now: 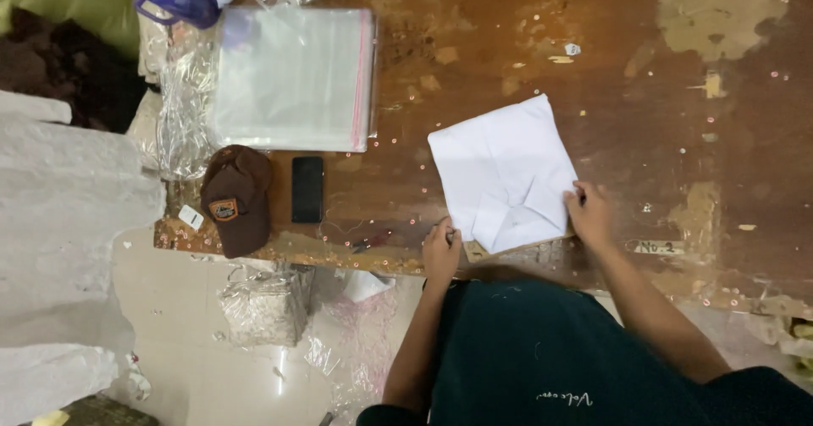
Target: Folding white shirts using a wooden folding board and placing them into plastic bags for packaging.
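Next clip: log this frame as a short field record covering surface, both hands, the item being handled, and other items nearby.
surface: worn brown wooden table
left hand: at near-left corner of the folded white garment
right hand: fingers on the garment's right edge
garment state: lying flat, folded, near the table edge
left of garment: black phone, brown cap
behind those: stack of clear plastic bags
grip: cannot tell whether either hand pinches or only presses

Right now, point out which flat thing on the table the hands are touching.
The folded white cloth, gripped by left hand and right hand; the clear bag stack lies untouched.
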